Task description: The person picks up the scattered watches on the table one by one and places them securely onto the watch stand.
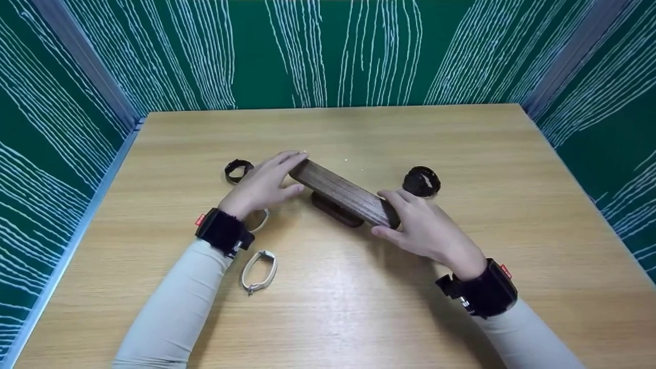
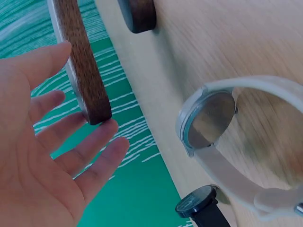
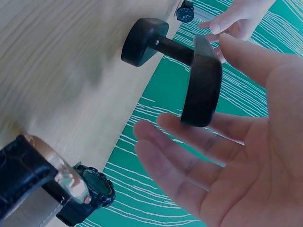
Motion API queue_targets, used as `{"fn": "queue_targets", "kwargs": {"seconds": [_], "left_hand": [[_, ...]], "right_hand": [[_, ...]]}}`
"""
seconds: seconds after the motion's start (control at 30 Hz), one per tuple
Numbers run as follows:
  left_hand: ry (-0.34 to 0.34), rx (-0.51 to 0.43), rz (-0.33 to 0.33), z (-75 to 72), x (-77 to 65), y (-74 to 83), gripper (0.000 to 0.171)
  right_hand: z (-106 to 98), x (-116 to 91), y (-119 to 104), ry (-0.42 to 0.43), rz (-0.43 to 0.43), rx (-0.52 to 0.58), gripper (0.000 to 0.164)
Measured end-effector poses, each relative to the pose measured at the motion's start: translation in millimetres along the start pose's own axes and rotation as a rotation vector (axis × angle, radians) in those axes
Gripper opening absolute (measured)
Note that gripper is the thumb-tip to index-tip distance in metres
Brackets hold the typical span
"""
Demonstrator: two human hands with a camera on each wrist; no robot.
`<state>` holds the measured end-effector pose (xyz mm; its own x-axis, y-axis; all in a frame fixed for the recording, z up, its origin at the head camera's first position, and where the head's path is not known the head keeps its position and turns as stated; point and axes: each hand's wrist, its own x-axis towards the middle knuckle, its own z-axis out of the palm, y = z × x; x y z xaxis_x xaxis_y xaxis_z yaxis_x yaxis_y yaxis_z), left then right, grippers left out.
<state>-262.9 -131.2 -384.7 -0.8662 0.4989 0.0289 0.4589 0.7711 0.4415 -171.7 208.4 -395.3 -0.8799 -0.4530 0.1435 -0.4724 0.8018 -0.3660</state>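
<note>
A dark wooden T-bar watch stand point(image 1: 344, 192) sits mid-table, its long top bar slanting down to the right in the head view. Below the bar shows its rounded base point(image 1: 335, 209); in the right wrist view a short post point(image 3: 174, 50) joins the two. My left hand point(image 1: 266, 182) holds the bar's far left end between thumb and fingers. At the near right end, my right hand point(image 1: 423, 225) grips the bar with its thumb on the near side. A black watch point(image 1: 238, 170) stands beside the left hand, and another black watch point(image 1: 421, 181) lies just beyond the right.
A white-strapped watch point(image 1: 259, 271) stands looped right of the left forearm. Another pale watch point(image 1: 261, 221) is partly hidden under the left wrist. A dark leather-strapped watch point(image 3: 28, 175) appears in the right wrist view. Green walls with white streaks point(image 1: 348, 56) enclose the wooden table point(image 1: 328, 318).
</note>
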Motion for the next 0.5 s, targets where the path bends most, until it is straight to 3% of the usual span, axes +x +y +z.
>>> {"fn": "queue_targets", "kwargs": {"seconds": [0.5], "left_hand": [[0.024,0.07,-0.009,4.4,7.6,3.8,0.071]], "right_hand": [[3.7,3.2,-2.2,-0.006,-0.014,0.013,0.069]]}}
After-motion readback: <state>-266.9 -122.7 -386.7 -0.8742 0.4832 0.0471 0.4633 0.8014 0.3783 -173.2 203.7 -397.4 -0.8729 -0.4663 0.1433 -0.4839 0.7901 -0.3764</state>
